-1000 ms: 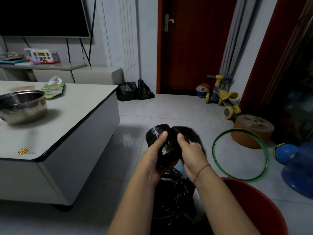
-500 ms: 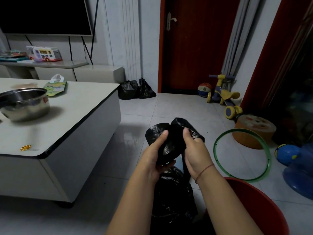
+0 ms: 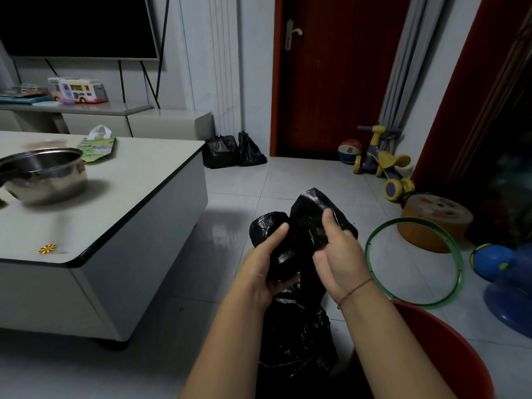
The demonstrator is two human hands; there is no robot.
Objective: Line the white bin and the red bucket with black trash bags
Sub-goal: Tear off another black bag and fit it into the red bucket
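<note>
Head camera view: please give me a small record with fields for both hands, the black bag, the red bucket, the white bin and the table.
left hand: grips the crumpled black plastic trash bag from below
right hand: pinches the upper part of the bag
bag state: bunched, not yet spread; its lower part hangs between the forearms
round red plastic bucket: on the floor at lower right; its visible rim is bare
white bin: not in view
low white table: bears a shiny steel pot
</note>
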